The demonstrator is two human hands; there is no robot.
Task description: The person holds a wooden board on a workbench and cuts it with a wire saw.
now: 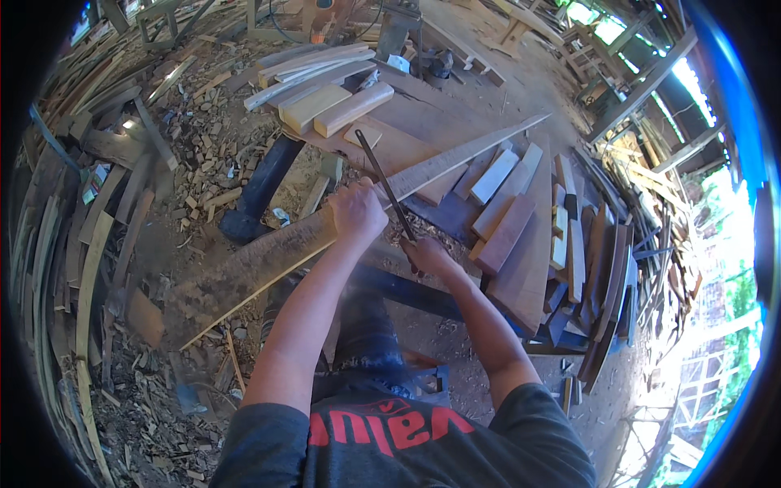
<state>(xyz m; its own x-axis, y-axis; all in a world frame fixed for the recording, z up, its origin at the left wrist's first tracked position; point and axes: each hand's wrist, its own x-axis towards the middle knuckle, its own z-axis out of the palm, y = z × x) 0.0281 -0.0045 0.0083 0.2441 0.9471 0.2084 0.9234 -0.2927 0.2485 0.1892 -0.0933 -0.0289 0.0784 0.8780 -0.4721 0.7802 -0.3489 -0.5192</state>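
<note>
My right hand (429, 255) is closed round the lower end of a slim dark rod (379, 166), which could be a file but is too thin to tell for sure. The rod slants up and left across a long, flat, tapered brown board (443, 167). That board runs from a wide end at lower left to a narrow tip at upper right, with a pale lower edge. My left hand (358, 213) is closed over the board's middle, just left of the rod; its fingertips are partly hidden.
Pale wood blocks (354, 109) lie stacked at the far end of the low wooden bench (419, 102). More blocks, including a reddish one (506, 233), lie to the right. Offcuts (195, 175) litter the ground at left. Long boards (85, 276) pile up along the left side.
</note>
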